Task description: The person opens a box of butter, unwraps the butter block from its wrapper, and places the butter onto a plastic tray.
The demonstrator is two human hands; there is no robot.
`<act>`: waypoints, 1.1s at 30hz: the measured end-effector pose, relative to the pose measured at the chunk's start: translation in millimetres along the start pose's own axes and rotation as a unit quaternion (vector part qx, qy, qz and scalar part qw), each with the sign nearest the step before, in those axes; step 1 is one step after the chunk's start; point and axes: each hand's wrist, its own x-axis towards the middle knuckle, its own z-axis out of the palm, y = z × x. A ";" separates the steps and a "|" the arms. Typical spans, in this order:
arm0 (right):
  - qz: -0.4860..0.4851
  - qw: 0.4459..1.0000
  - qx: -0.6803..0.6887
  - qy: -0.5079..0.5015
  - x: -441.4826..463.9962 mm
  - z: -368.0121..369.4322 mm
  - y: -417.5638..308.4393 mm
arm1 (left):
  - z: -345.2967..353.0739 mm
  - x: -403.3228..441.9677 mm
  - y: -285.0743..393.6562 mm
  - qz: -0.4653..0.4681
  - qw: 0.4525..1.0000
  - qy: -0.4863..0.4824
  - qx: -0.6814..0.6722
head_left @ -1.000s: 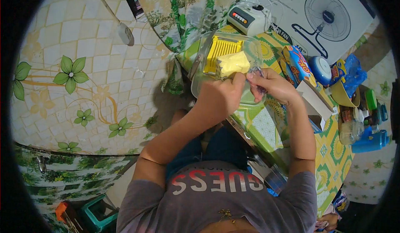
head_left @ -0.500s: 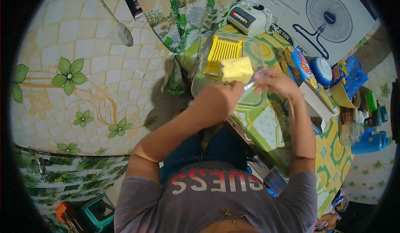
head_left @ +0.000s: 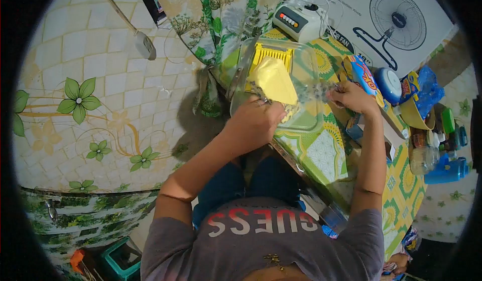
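Note:
My left hand [head_left: 257, 121] is closed on the lower end of a yellow block of cheese [head_left: 276, 80], with crumpled wrapper around its base. The block tilts over a clear plastic container [head_left: 312, 125]. Inside this container, partly hidden behind the cheese, lies a yellow slotted tray, perhaps a slicer or grater [head_left: 273, 54]. To the right, my right hand [head_left: 354, 98] pinches a strip of clear, shiny wrapper [head_left: 319, 91], which stretches towards the block. Whether the strip is still joined to the block is blurred.
The table has a green and yellow patterned cover [head_left: 329, 153]. Behind the container stands a white appliance with coloured buttons [head_left: 300, 22], beside a large fan box [head_left: 386, 25]. On the right are an opened carton [head_left: 394, 130], a blue snack pack [head_left: 362, 75] and several bottles.
My right hand has moved right, away from the block, drawing the wrapper strip out. The cheese has turned more upright and shows a larger bare face. My left hand has shifted slightly left and down.

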 end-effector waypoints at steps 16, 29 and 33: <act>-0.265 0.963 -0.039 0.022 -7.8 40.2 -67.5 | 20.2 -5.6 -6.0 0.051 0.997 0.031 -0.048; -0.421 0.866 -0.169 0.209 -23.3 113.0 -77.8 | -15.7 -37.1 -18.1 -0.061 0.990 -0.005 -0.128; -0.418 0.867 -0.143 0.229 -23.6 117.1 -73.9 | -34.8 -20.5 -62.7 -0.058 0.995 -0.047 -0.071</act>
